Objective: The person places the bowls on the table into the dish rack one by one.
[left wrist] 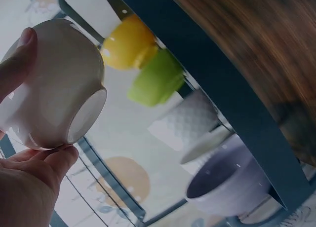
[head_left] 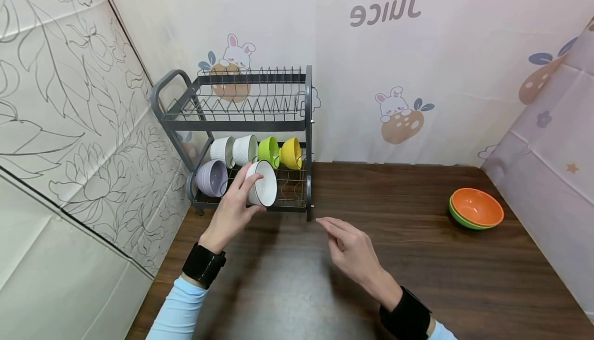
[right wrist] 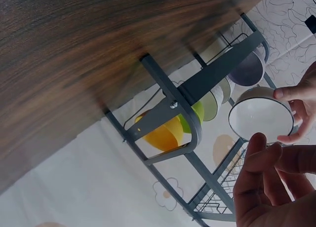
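My left hand [head_left: 232, 211] grips a white bowl [head_left: 265, 184] with a thin dark rim, thumb on one side and fingers on the other. It is tilted on its side in front of the dish rack's [head_left: 234, 126] lower shelf. In the left wrist view the foot of this bowl [left wrist: 88, 116] shows. Over the table, right of the rack, my right hand [head_left: 355, 252] holds nothing, its fingers loosely bent. On the lower shelf, a purple bowl [head_left: 212, 178] stands in front at the left. Behind are two white bowls [head_left: 244, 150], a green bowl [head_left: 268, 151] and a yellow bowl [head_left: 291, 154], all tipped sideways.
At the right of the brown wooden table [head_left: 394, 190], an orange bowl [head_left: 478, 207] sits nested in a green bowl [head_left: 464, 221]. The rack's upper wire tier [head_left: 260, 105] rises above the lower shelf. Patterned wall sheets [head_left: 343, 71] stand at the back and both sides.
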`<state>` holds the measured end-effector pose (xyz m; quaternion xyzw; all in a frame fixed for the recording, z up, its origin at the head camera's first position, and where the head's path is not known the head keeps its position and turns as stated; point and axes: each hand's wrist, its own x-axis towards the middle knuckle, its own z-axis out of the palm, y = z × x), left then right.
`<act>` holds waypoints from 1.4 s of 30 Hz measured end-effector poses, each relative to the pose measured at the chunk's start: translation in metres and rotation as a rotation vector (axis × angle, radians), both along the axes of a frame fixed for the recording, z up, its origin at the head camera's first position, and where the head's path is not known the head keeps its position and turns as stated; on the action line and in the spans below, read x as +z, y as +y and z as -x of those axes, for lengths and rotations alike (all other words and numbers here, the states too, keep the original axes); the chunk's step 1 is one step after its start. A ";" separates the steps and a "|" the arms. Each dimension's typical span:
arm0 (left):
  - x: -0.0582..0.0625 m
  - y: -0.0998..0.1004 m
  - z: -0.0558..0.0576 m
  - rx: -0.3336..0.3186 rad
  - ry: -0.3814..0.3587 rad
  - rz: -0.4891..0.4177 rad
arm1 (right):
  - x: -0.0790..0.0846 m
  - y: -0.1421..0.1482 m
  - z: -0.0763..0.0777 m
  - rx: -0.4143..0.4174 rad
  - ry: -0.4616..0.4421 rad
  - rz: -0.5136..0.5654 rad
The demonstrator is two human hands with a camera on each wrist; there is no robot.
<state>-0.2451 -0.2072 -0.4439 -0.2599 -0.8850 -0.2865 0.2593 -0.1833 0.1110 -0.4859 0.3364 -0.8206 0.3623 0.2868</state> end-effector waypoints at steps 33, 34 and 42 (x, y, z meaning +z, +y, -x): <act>0.000 -0.064 0.050 0.062 -0.011 0.385 | -0.005 0.001 -0.004 -0.032 0.007 0.000; -0.001 -0.065 0.051 0.061 -0.016 0.387 | -0.005 0.001 -0.004 -0.033 0.007 0.000; -0.009 -0.067 0.057 0.070 -0.051 0.385 | -0.006 0.002 -0.004 -0.051 0.013 0.007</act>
